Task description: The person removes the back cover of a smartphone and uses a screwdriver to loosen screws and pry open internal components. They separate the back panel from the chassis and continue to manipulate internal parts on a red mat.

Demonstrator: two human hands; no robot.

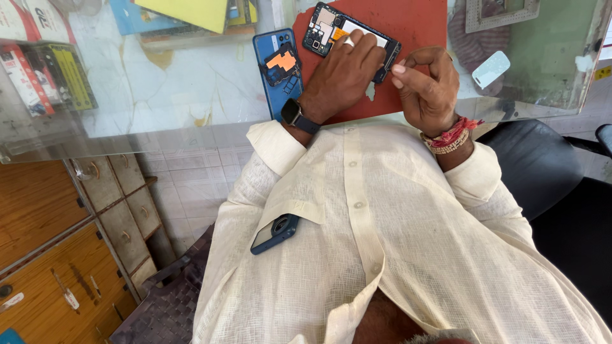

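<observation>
Pressing down on an opened phone [331,28], the person's left hand [341,76] lies flat across the device, fingers [363,48] spread over its exposed inside and holding it against the red mat [414,22] at the far edge of the glass table [191,83]. The phone's long axis runs slantwise, from the far left toward the near right, where its lower end pokes out beside the right hand [430,86]. That hand hovers just beside this end, thumb and forefinger pinched together at the tips; whether a small part sits between them cannot be told. A blue back cover [271,89] with an orange patch lies just left of the mat, touching the left wrist's watch [292,113]. Another phone [274,233] rests in the shirt pocket.
</observation>
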